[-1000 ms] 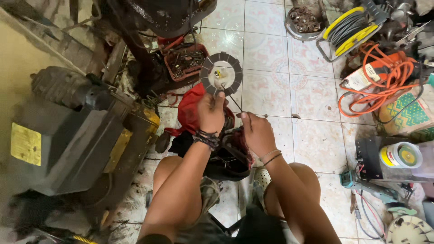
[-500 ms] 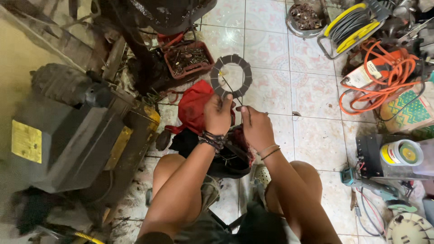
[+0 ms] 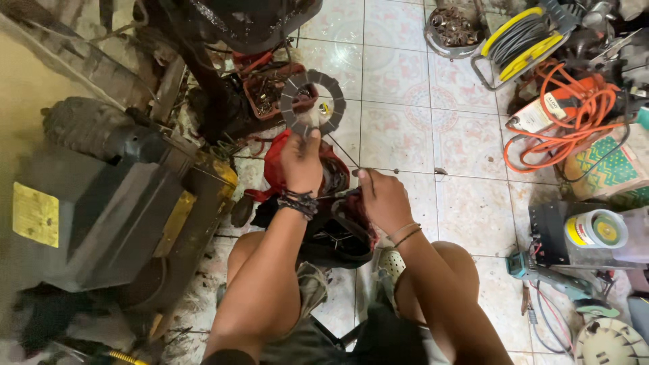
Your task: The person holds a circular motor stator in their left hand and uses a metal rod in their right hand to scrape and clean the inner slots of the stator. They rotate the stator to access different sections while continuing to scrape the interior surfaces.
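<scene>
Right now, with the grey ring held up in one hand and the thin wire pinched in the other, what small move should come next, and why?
Probably draw the right hand a little further back to take up slack. The left hand holds the grey segmented ring up over the tiled floor, and a thin wire runs from the ring down to the right fingertips. A taut strand looks easier to guide.

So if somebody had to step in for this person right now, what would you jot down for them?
Left hand: raised, gripping the lower edge of a grey slotted ring.
Right hand: lower, pinching a thin wire that runs up to the ring.
Things: both hands work over a red and black part between the knees, on the tiled floor.
Done: wire is attached at the ring, held taut.
Left: cannot tell how much winding remains; the ring's slots look mostly bare.
</scene>
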